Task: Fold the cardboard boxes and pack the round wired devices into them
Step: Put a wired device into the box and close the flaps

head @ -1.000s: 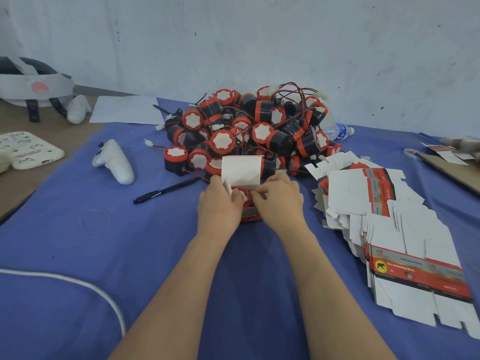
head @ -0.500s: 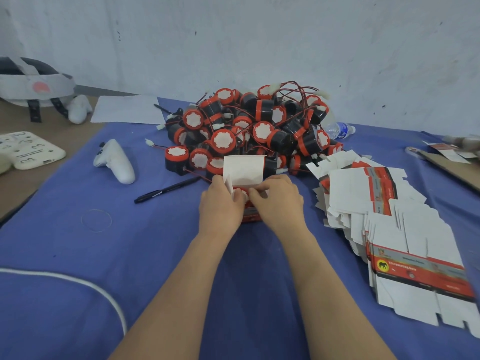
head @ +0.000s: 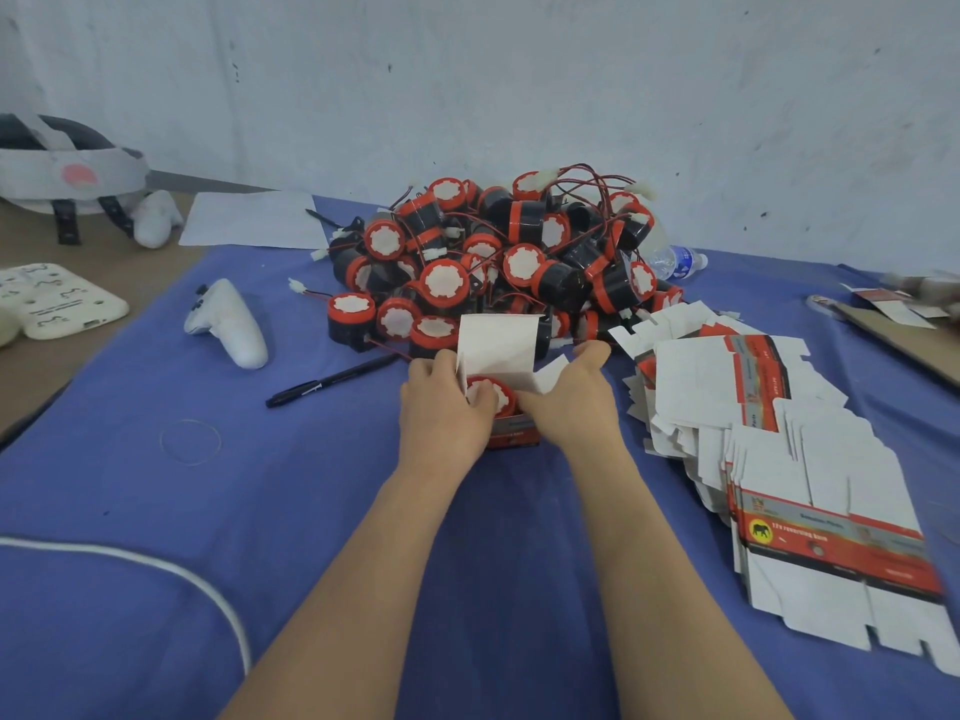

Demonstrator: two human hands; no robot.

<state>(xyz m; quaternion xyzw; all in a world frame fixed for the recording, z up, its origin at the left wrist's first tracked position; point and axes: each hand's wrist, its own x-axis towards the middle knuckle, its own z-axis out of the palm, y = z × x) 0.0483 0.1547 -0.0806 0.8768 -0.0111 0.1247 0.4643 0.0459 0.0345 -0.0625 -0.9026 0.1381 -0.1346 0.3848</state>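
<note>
Scuffed whitish wall [head: 467, 70] is rising behind a brown table [head: 31, 376]; blue cloth [head: 130, 511] is covering most of it, evenly lit.

Blue-clothed table [head: 467, 537] under devices [head: 498, 262], flat boxes [head: 779, 459], pen [head: 332, 379].

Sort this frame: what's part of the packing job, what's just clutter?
Job: open box with one device inside, device pile, flat box stack.
Clutter: controller, pen, water bottle, headset, paper sheet, rubber band.
</note>
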